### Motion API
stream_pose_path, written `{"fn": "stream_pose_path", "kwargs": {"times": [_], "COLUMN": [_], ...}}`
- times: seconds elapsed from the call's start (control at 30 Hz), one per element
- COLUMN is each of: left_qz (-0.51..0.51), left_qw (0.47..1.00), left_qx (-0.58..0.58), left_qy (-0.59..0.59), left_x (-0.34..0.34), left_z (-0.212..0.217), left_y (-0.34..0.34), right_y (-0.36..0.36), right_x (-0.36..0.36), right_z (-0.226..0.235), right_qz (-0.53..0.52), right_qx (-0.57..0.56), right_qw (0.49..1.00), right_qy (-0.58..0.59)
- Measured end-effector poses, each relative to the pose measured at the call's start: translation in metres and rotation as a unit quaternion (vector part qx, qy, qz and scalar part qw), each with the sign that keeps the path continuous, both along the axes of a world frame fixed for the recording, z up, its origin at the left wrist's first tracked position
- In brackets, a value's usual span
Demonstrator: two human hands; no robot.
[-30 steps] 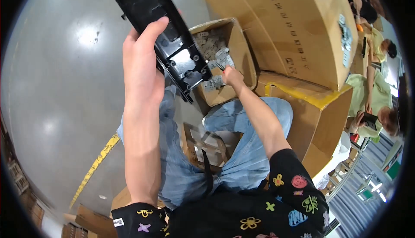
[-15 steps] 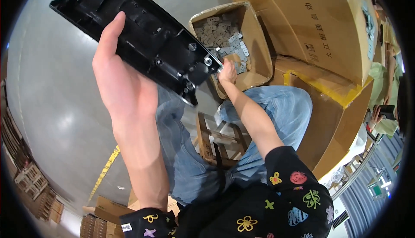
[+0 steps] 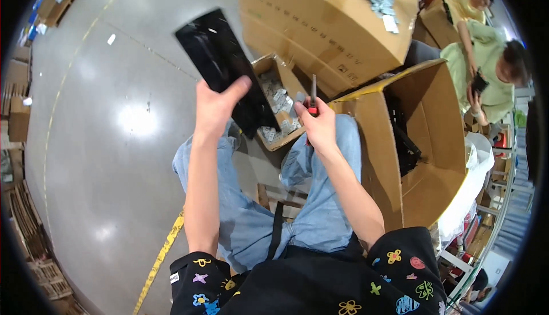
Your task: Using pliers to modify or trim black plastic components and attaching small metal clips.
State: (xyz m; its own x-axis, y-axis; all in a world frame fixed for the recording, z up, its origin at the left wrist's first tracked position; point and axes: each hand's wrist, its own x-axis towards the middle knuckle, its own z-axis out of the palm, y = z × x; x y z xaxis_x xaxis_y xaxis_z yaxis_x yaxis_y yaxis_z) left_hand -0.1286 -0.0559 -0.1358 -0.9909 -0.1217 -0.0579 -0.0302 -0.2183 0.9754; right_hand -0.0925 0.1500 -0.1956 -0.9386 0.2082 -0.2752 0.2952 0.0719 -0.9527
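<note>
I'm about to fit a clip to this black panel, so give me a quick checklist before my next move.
1. Left hand has a firm grip on the black plastic panel: ok.
2. Right hand holds the red-handled tool: ok.
3. Small metal piece at the right fingertips: cannot tell if seated.
4. Small box of metal clips within reach: ok.
5. Panel's mounting side faces you: cannot tell.

Your left hand [image 3: 214, 106] holds a long panel [image 3: 226, 69] left of the small box [image 3: 277, 106]. The big open box [image 3: 423, 143] sits on your right.
</note>
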Motion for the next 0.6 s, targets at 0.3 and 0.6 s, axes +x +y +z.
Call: {"fn": "stream_pose_path", "kwargs": {"times": [0.3, 0.6], "left_qz": [-0.182, -0.218], "left_qw": [0.966, 0.933], "left_qx": [0.128, 0.242], "left_qy": [0.130, 0.153], "left_x": [0.103, 0.143], "left_z": [0.040, 0.037], "left_y": [0.082, 0.105], "right_y": [0.056, 0.063], "right_x": [0.089, 0.111], "right_z": [0.156, 0.170], "right_qz": [0.127, 0.210], "right_qx": [0.189, 0.150], "right_qw": [0.943, 0.870], "right_qy": [0.244, 0.421]}}
